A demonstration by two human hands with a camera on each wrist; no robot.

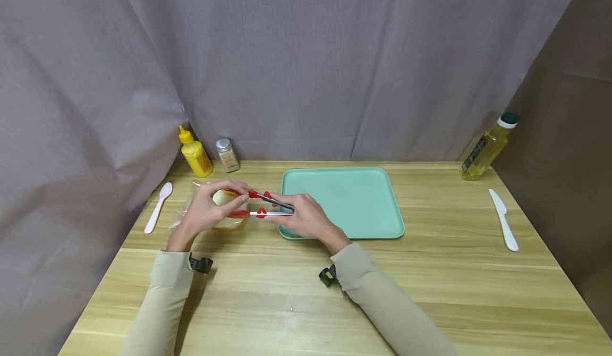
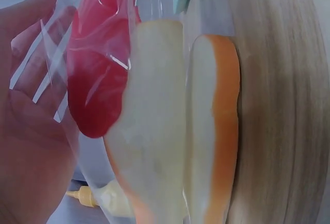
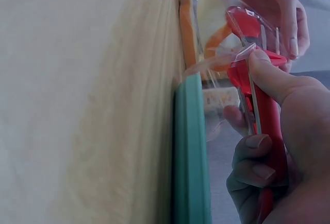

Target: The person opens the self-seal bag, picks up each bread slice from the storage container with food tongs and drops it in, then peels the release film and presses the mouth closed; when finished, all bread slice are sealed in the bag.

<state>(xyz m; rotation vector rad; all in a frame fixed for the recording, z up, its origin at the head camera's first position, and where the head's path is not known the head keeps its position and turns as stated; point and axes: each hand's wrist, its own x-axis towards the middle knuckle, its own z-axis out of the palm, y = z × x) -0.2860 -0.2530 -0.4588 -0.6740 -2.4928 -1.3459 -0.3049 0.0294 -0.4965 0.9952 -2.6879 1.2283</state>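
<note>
My right hand (image 1: 306, 217) grips a pair of red-and-metal tongs (image 3: 268, 126), thumb along the upper side. The tongs' red tips (image 2: 98, 80) reach into a clear plastic bag (image 3: 227, 59), beside an upright bread slice (image 2: 154, 90). Another bread slice with an orange crust (image 2: 225, 105) lies lower in the bag, near the tabletop. With thumb and fingers curved around the bag's opening, my left hand (image 1: 206, 210) holds the film at its edge. Part of the bag and bread is hidden behind this hand in the head view.
Right of the bag lies a teal tray (image 1: 344, 202). A yellow squeeze bottle (image 1: 197, 157) and a seasoning jar (image 1: 227, 157) stand behind at left. A pink spoon (image 1: 158, 207) lies far left; a white knife (image 1: 503, 220) and an oil bottle (image 1: 485, 151) are at right.
</note>
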